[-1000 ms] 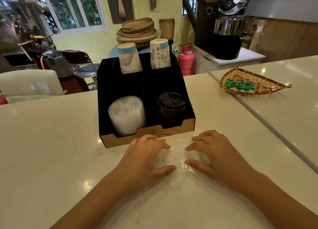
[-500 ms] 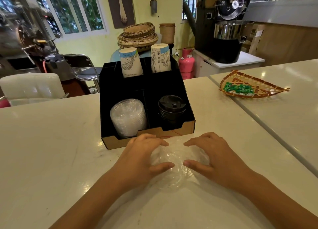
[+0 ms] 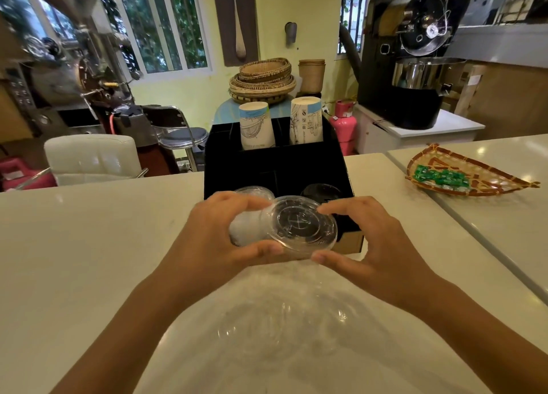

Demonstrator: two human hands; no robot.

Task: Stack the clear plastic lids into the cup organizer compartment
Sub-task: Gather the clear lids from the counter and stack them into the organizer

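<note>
Both hands, left [image 3: 219,239] and right [image 3: 373,245], gripping lids [image 3: 296,227] mid-frame, stack axis lying left-right. Organizer [image 3: 275,162] just beyond; lid compartment [image 3: 255,190] up-left, nearer left hand.

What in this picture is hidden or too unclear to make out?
Head view:
- How many clear lids are held: they overlap and the left hand covers part of them.
- The organizer front compartments: both hands, including the right hand, block most of them.
- Wrapper on the counter: transparent and blurred, contents unclear.
</note>
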